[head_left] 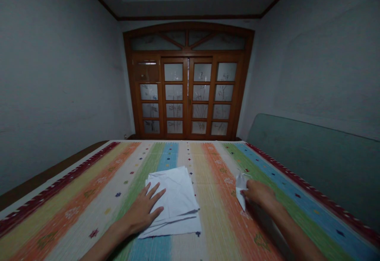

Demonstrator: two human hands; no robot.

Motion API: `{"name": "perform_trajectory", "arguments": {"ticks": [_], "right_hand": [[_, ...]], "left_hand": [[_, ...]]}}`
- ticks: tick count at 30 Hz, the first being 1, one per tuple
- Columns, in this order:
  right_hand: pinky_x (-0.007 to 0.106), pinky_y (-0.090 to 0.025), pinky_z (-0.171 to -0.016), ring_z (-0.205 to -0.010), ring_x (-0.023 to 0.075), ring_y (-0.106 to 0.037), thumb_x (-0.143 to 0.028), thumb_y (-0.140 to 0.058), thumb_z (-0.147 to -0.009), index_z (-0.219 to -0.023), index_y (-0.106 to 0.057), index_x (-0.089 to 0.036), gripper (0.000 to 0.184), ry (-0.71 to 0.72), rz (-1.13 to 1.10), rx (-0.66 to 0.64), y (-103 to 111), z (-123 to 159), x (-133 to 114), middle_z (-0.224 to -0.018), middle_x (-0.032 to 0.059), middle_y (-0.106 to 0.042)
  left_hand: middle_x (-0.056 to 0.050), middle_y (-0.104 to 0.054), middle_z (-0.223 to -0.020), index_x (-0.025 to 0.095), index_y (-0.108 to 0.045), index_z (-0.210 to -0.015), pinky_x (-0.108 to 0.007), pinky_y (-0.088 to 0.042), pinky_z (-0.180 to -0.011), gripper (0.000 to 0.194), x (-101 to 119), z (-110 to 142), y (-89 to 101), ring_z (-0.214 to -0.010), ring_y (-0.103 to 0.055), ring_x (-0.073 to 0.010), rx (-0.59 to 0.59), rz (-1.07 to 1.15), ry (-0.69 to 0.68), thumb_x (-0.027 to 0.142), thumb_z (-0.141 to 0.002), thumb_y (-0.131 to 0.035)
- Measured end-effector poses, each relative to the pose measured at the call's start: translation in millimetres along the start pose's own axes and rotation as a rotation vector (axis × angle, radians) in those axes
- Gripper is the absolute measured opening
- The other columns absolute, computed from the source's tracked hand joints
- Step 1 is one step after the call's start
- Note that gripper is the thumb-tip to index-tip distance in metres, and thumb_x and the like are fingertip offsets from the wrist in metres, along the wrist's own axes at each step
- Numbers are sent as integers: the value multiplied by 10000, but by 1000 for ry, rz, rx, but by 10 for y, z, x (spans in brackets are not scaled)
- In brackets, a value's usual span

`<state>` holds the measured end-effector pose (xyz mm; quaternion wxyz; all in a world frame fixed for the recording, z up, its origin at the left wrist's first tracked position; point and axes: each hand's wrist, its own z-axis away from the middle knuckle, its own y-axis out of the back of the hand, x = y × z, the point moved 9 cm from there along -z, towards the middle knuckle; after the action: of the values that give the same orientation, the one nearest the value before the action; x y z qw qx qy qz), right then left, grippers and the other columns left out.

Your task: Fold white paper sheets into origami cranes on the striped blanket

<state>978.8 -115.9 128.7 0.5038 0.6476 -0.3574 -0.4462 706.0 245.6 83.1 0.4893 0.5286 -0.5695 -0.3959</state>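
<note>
My left hand [148, 205] lies with its fingers spread on the left side of a stack of white sheets [176, 193]. The sheets look like folded cloth or paper; I cannot tell which. Their edges are uneven, and a lower layer shows at the near side. To the right, my right hand [258, 193] is closed on a small crumpled white piece [240, 188]. Its lower end comes to a point, and part of it is hidden behind the fingers. A gap of striped tablecloth separates this piece from the stack.
A striped, patterned tablecloth [202, 186] covers the table under both hands. Along the right side stands a pale green panel [311, 154], perhaps a headboard or seat back. Wooden doors with glass panes [173, 91] are beyond the far edge, between pale walls [59, 75].
</note>
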Motion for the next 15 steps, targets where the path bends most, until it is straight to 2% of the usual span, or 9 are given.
{"name": "perform_trajectory", "arguments": {"ticks": [3,6,10,12,15], "right_hand": [[402,-542,-694,-953,429,-751,-220,-735,-736,-865,-769,-168,143,-22,-6,0,-72,-9,-8,-997,239,-793],[404,-536,-739,-1009,426,-736,-270,-714,-787,-998,-756,-156,244,-27,-32,8,-112,-9,-36,-1049,233,-789],[411,-511,-766,-1048,428,-722,-337,-663,-849,-1163,-704,-120,384,-49,-88,32,-131,-12,-47,-1119,260,-768],[395,-500,-755,-1032,416,-729,-309,-658,-843,-1160,-703,-115,374,-50,-129,39,-144,-15,-58,-1120,258,-770],[350,-487,-732,-980,373,-746,-230,-657,-808,-1010,-744,-141,237,-24,-208,46,-163,-12,-109,-1042,216,-796]], "left_hand": [[-77,-441,-1612,356,-492,-1510,-649,-354,-1152,531,5,-15,5,-1472,-378,-420,17,16,6,547,-1014,-485],[-89,-501,-1572,347,-534,-1480,-638,-383,-1138,501,25,-30,28,-1449,-418,-397,78,4,0,521,-1011,-508],[-98,-596,-1477,330,-629,-1384,-715,-372,-1107,406,94,-49,154,-1407,-451,-405,221,-37,-20,439,-1005,-533],[-92,-639,-1414,324,-667,-1325,-754,-353,-1100,355,149,-46,265,-1382,-470,-401,315,-32,-33,389,-1000,-541],[-89,-674,-1339,303,-704,-1243,-737,-381,-1100,294,268,-27,403,-1336,-513,-372,407,16,-76,336,-1000,-541]]}}
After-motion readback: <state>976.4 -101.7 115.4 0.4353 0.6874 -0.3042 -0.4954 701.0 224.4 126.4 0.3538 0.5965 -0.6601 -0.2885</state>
